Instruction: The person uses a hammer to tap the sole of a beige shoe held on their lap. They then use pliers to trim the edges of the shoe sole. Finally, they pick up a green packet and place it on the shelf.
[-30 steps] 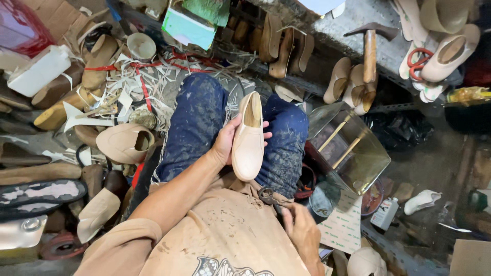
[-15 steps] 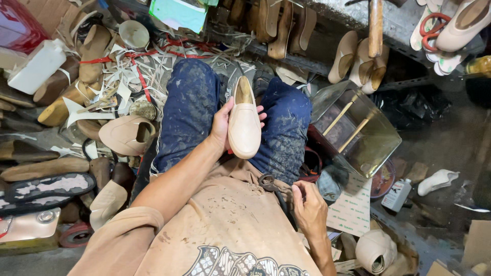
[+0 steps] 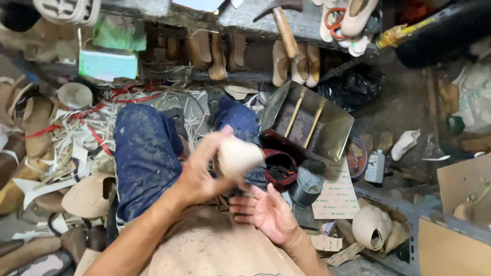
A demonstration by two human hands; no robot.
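Cluttered workshop floor; left hand (image 3: 202, 171) gripping beige shoe (image 3: 238, 157), right hand (image 3: 266, 210) open, palm up.

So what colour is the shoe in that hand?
The shoe in the left hand is pale beige, head view.

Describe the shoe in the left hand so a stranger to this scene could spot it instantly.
Start at the blue jeans in mid-frame. Just right of that knee, the left hand holds up a cream shoe, above the open right hand. It is the only shoe off the ground and gripped; the other tan shoes lie on the floor or hang at the shelf.
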